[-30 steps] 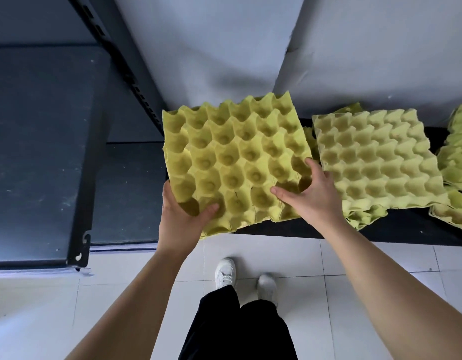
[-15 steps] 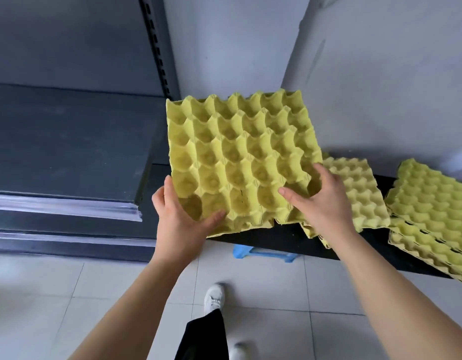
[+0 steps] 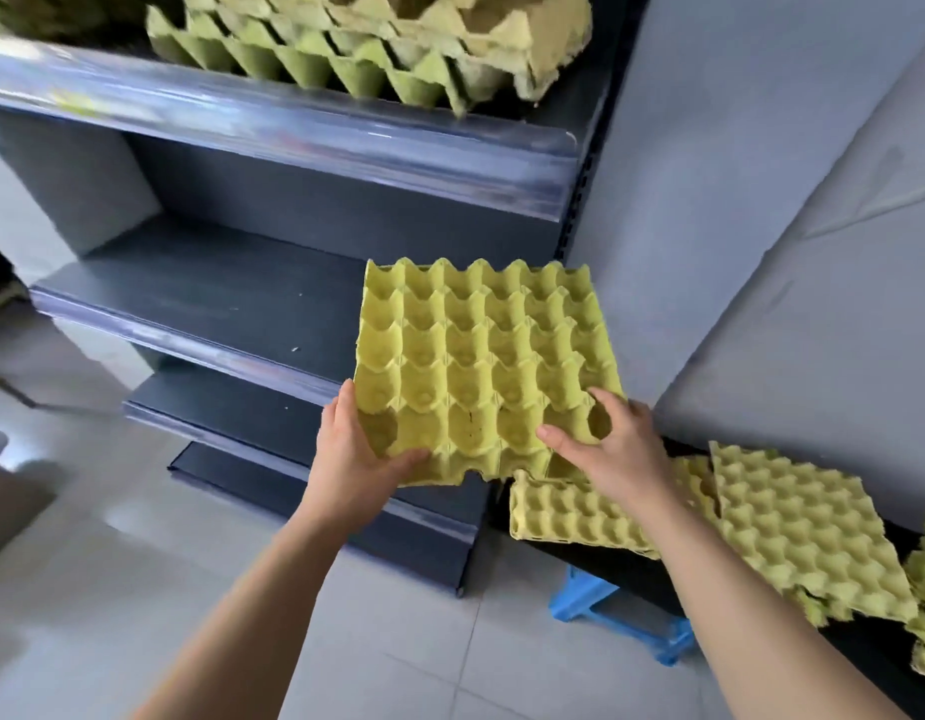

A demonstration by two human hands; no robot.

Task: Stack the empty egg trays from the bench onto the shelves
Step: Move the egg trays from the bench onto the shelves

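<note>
Head view, in hand: yellow egg tray (image 3: 481, 366), near edge gripped by fingers of left hand (image 3: 356, 454) and right hand (image 3: 613, 449), before the shelves (image 3: 200, 293).
Done: stack of trays (image 3: 377, 39) on the upper shelf (image 3: 294, 122), above the fingers.
Left: loose trays (image 3: 793, 527) on the surface (image 3: 626, 569), right of the fingers.

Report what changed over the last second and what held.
Both hands carried the held egg tray left, off the bench, to in front of the middle shelf. The view swung up, so the stack on the upper shelf now shows. Nothing was let go. Unchanged: the left hand and right hand grip the tray's near corners, and the other trays lie on the bench.
</note>
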